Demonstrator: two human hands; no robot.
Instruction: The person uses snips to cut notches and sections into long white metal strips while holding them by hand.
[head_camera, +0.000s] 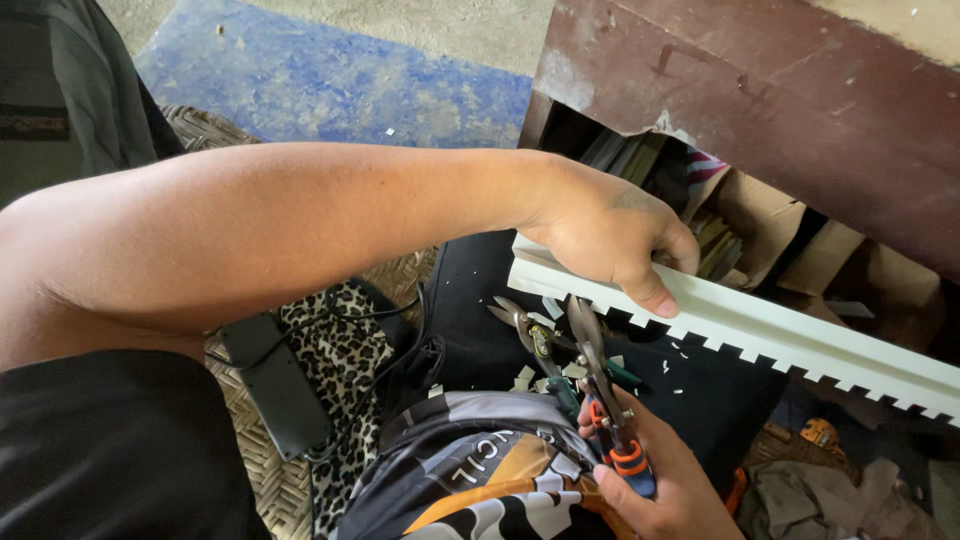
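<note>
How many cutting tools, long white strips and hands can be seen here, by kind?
Metal snips: 2, the orange-and-blue-handled snips in the right hand, and the green-handled snips lying on the black cloth.
Long white notched plastic strip: 1, held by the left hand.
Hands: 2.
Total: 5.

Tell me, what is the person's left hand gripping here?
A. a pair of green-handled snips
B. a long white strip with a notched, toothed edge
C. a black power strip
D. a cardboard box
B: the left hand clasps the end of the white notched strip, while the right hand holds orange-and-blue-handled snips.
</note>
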